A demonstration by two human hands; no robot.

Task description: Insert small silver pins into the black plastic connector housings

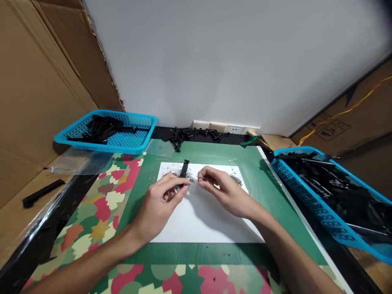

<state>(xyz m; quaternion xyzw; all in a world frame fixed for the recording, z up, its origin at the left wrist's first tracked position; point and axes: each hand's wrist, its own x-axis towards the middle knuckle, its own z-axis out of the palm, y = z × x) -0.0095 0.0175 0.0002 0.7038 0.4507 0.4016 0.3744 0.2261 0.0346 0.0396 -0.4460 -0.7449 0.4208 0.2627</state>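
Observation:
My left hand [162, 202] is closed with thumb and forefinger together, gripping a narrow black plastic part [184, 168] whose upper end sticks up beyond the fingers. Its lower end is mostly hidden by them. Close by on the right, my right hand [222, 190] pinches a thin, dark, pin-like piece [203, 177], too small to name surely. Both hands hover over a sheet of white paper [196, 224]. Behind them on the paper lie a loose heap of tiny metal pieces [171, 168] and a smaller heap [235, 179], partly behind my right hand.
A blue basket [131, 143] with black parts stands back left; another blue basket [321, 216], filled with black parts, is at right. Several black parts [180, 134] lie along the wall by the sockets [235, 129]. One long black part [43, 193] rests on cardboard at left.

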